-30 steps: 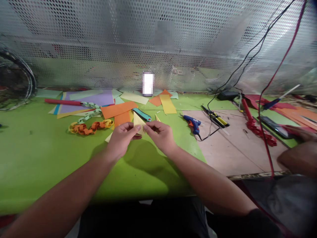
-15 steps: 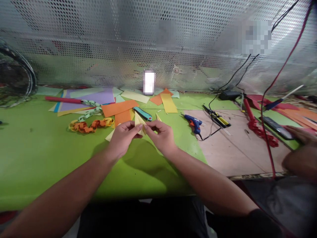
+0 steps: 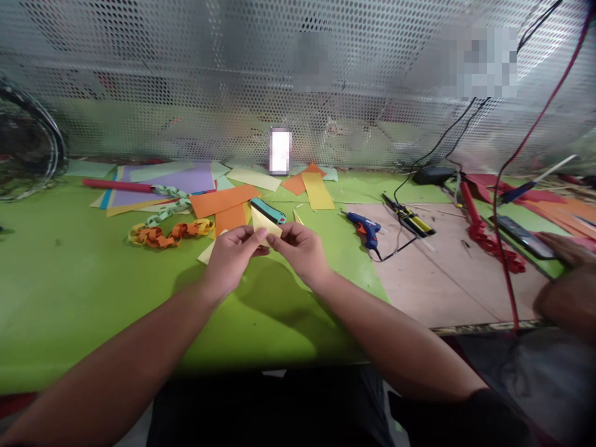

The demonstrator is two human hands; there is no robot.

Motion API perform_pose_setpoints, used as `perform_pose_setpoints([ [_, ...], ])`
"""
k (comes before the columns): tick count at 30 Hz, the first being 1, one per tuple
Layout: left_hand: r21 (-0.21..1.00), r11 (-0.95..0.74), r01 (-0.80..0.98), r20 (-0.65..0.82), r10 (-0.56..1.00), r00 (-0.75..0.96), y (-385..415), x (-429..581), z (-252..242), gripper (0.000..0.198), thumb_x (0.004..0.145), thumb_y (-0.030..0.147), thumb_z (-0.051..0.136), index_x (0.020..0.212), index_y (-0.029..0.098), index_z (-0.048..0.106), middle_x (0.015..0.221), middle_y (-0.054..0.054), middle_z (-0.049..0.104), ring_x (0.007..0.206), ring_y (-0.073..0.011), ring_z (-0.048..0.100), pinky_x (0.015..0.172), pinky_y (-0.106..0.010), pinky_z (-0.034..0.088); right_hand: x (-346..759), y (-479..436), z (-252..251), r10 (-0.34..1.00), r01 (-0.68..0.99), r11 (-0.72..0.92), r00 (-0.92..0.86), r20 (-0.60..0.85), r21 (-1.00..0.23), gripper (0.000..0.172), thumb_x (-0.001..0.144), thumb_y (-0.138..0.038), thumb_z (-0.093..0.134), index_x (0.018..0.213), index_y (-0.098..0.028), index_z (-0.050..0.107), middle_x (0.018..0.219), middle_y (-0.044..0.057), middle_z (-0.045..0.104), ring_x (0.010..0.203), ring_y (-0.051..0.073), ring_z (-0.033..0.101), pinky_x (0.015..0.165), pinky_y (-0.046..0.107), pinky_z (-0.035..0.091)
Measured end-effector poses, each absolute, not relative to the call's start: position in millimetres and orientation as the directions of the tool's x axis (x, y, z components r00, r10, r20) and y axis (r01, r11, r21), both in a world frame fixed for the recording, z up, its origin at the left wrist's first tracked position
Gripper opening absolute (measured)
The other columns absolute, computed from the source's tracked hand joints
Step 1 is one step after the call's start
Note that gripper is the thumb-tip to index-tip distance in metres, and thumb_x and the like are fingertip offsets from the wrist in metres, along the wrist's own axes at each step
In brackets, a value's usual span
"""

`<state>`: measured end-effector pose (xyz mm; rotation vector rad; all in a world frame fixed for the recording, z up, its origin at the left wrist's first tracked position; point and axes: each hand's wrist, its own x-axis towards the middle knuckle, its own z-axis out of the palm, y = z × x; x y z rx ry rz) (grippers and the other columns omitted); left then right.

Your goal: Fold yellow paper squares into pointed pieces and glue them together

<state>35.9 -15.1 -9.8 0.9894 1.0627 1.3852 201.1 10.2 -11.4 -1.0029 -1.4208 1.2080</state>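
Showing a broader face toward the right hand (image 3: 300, 251) than half a second ago, the pale yellow paper (image 3: 263, 223) is held above the green table (image 3: 116, 310), its fold seemingly still being adjusted. Left-hand (image 3: 230, 257) thumb and fingers pinch it narrowly, while the right fingers close on its other edge; beyond lies a teal tool (image 3: 269, 212), with a blue glue gun (image 3: 365, 228) farther right.

Craft workshop. From view centre: glue gun (image 3: 367, 230) at 3 o'clock, coloured paper (image 3: 189, 180) 10, perforated metal panel (image 3: 186, 99) 12.
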Motion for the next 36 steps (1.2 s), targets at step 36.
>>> perform_pose_setpoints([
  [36,0.901,-0.033,-0.433,-0.041,0.986,-0.159,-17.3,49.6,-6.9,0.03,0.073,0.038,0.096,0.086,0.015,0.081,0.087,-0.006,0.079,0.074,-0.0171,0.075,0.076,-0.035,0.067,197.3,2.9,-9.9,0.64,0.33,0.736,-0.051,0.767,-0.592,0.026,0.1,-0.021,0.066,0.122,-0.021,0.081,0.092,0.007,0.077,0.074,0.016,0.069,0.067,0.031,0.06],
])
